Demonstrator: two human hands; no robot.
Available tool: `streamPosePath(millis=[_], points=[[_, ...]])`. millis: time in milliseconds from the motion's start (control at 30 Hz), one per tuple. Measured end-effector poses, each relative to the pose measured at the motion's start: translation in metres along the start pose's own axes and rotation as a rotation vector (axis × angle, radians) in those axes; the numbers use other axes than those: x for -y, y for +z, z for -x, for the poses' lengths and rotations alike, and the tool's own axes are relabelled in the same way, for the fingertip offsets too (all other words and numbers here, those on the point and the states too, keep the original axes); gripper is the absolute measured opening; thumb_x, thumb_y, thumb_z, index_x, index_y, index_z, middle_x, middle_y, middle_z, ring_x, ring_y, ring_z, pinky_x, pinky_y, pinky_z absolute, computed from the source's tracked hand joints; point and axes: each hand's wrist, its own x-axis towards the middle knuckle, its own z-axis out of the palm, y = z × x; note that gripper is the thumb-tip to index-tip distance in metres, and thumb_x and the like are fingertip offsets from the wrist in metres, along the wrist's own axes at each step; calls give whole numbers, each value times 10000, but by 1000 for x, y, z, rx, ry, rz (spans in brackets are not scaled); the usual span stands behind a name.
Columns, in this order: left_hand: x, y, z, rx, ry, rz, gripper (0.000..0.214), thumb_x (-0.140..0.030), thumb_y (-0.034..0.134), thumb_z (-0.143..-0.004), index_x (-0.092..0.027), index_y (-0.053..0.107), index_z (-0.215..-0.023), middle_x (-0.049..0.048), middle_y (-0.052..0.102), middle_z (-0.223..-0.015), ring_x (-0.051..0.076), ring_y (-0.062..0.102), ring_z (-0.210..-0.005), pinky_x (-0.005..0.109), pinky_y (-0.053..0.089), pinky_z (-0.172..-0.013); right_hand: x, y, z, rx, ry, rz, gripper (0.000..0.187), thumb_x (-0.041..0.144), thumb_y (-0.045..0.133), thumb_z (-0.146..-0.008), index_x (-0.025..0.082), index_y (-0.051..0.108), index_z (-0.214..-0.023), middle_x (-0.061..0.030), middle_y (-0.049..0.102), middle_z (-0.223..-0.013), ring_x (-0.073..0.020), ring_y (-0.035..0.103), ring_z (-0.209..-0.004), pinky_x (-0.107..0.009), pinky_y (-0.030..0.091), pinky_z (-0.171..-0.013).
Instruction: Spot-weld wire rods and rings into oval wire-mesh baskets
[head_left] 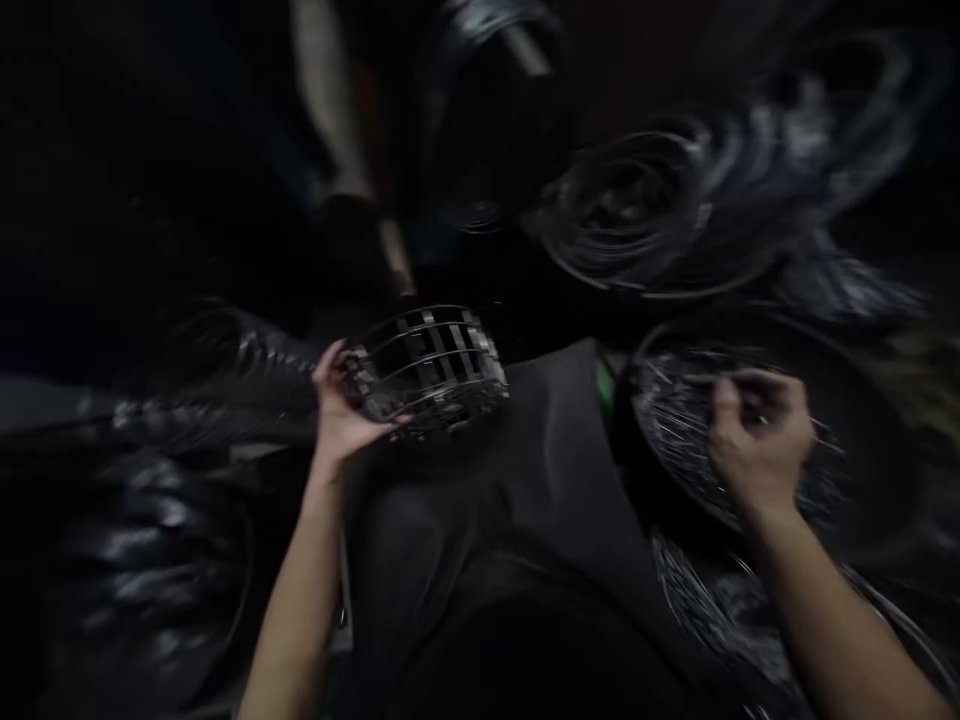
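My left hand (341,405) grips the left rim of a round wire basket (442,365), thumb along the near side and fingers around the outer edge. The basket has curved metal rings joined by flat upright strips and is held tilted above my lap. My right hand (761,435) is over a wide dark bowl (874,450) filled partly with thin, shiny metal pieces (671,410). Thumb and fingertips are curled together in a pinch there; what they hold, if anything, is too blurred to make out.
Behind the bowl stands a container of coiled wire rings (630,210). More shiny metal parts (720,600) lie below the bowl, and others (157,560) fill a container at lower left. A ribbed metallic stack (217,385) lies left. Another person's arm (330,90) reaches in from above.
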Motion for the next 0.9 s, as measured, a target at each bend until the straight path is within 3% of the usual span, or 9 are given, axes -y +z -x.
streamPosePath(millis=[67, 167, 267, 400, 467, 533, 633, 767, 900], points=[[-3, 7, 2, 4, 36, -16, 1132, -744, 740, -494, -280, 238, -1397, 124, 401, -1328, 303, 455, -1220, 474, 418, -1015, 12, 23, 29, 109, -51, -86, 266, 492, 522, -854, 245, 580, -933, -97, 623, -853, -227, 586, -716, -370, 482, -650], [-11, 10, -4, 68, 70, -97, 1026, -668, 782, -523, -267, 353, -1364, 120, 430, -1308, 316, 414, -1229, 500, 370, -1045, 6, 55, 65, 377, -57, -82, 357, 564, 530, -803, 215, 576, -865, -27, 572, -655, -179, 533, -552, -334, 464, -557], [-17, 7, -9, 103, 80, -138, 991, -622, 806, -524, -275, 387, -1352, 118, 418, -1308, 327, 386, -1232, 521, 348, -1050, 9, 63, 69, 519, -4, -154, 376, 553, 595, -754, 201, 602, -886, -15, 609, -682, -161, 558, -581, -306, 487, -579], [-15, 7, -12, 132, 103, -173, 916, -557, 830, -529, -270, 447, -1311, 123, 382, -1322, 336, 361, -1242, 534, 339, -1051, 77, 51, 41, 774, -7, -437, 326, 460, 674, -745, 223, 637, -966, -18, 679, -841, -155, 639, -713, -280, 524, -655], [-16, 10, -16, 165, 131, -205, 834, -516, 839, -536, -271, 503, -1258, 122, 364, -1334, 344, 346, -1249, 546, 338, -1045, 123, 54, 25, 1015, -131, -435, 246, 408, 649, -786, 207, 685, -922, -27, 700, -842, -162, 653, -737, -283, 525, -685], [-19, 13, -19, 201, 170, -241, 749, -490, 835, -557, -272, 544, -1212, 122, 356, -1341, 352, 337, -1253, 565, 325, -1046, 159, 65, 15, 1145, -294, -377, 216, 356, 607, -817, 187, 715, -898, -36, 720, -841, -174, 662, -749, -288, 519, -703], [-24, 13, -23, 227, 198, -267, 691, -480, 819, -590, -266, 564, -1196, 127, 354, -1340, 353, 339, -1253, 577, 310, -1051, 184, 85, 12, 1068, -606, -214, 252, 300, 548, -859, 171, 722, -988, -54, 738, -897, -181, 673, -756, -289, 506, -708], [-24, 5, -20, 213, 121, -251, 734, -493, 828, -571, -270, 557, -1216, 125, 352, -1350, 359, 336, -1270, 565, 324, -1055, 183, 98, 21, 901, -1037, 59, 409, 393, 560, -883, 181, 628, -1227, -98, 696, -1137, -207, 692, -802, -267, 483, -603], [-19, -2, -13, 170, 56, -218, 773, -481, 845, -544, -275, 546, -1227, 117, 342, -1369, 361, 336, -1284, 551, 347, -1058, 181, 103, 22, 788, -1260, 104, 364, 285, 532, -900, 225, 609, -1250, -52, 697, -1136, -170, 694, -683, -249, 445, -506]])
